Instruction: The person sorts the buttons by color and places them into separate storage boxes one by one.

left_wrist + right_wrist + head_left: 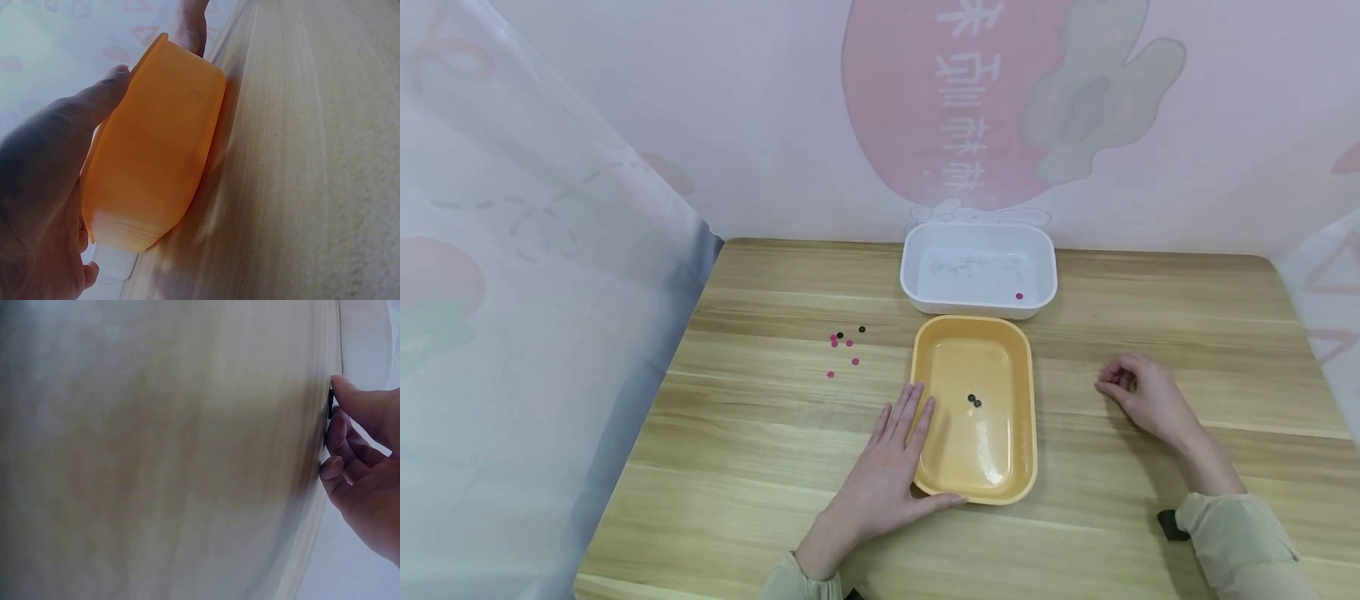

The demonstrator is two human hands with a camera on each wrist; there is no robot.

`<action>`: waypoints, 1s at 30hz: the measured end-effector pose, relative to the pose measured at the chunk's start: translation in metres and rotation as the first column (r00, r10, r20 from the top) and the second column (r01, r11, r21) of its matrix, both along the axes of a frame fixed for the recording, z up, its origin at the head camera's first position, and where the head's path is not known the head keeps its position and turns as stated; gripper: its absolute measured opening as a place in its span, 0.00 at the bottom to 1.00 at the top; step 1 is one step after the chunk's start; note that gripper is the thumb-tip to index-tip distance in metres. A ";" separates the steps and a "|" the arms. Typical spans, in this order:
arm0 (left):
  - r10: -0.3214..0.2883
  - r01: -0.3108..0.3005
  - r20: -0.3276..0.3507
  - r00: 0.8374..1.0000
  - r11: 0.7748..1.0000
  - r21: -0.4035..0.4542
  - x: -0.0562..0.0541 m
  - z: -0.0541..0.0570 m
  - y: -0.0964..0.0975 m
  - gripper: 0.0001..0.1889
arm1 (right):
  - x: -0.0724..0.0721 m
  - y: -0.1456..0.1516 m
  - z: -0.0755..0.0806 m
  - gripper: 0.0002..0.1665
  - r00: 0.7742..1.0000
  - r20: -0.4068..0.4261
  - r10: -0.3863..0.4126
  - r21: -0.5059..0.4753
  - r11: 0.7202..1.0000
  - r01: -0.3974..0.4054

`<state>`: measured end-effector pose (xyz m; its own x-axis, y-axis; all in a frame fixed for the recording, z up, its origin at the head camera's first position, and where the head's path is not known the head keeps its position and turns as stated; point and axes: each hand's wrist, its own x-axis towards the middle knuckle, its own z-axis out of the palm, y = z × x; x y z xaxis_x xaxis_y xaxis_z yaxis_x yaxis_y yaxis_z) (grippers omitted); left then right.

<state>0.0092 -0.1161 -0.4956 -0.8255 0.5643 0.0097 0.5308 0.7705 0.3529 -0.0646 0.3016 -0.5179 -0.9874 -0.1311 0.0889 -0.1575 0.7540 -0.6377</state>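
Dark piece (330,405) pinched in my right hand (1150,404) at the tabletop (737,467).
My left hand (883,483), fingers spread, rests on the yellow tray (958,362).

basins (955,367): 2 | pink discs (855,362): 6 | black discs (862,329): 4 (plus 1 dark piece (330,403) pinched) | hands (880,483): 2 | table (737,467): 1

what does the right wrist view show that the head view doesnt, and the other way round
Only the right wrist view shows a small, thin dark piece between the thumb and fingertips of the right hand; its material is unclear.

Only the head view shows the rectangular, glossy yellow tray with two small, round black pieces inside, the left hand at its rim, and small, round pink pieces to the tray's left.

Both show the right hand and the pale wood-grain tabletop.
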 end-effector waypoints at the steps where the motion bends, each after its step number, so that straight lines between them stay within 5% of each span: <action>1: -0.001 0.001 0.001 1.000 1.000 0.001 0.000 0.000 0.000 0.70 | 0.000 0.000 0.000 0.05 1.000 0.005 0.001 -0.001 1.000 -0.001; 15: -0.001 0.001 -0.007 1.000 1.000 0.003 0.001 0.002 0.000 0.71 | 0.003 0.005 0.000 0.06 1.000 0.026 0.013 0.013 1.000 -0.014; 30: -0.004 0.004 0.002 1.000 1.000 -0.022 0.001 0.001 -0.001 0.70 | 0.008 0.010 -0.003 0.08 0.997 -0.066 0.029 0.023 0.999 -0.028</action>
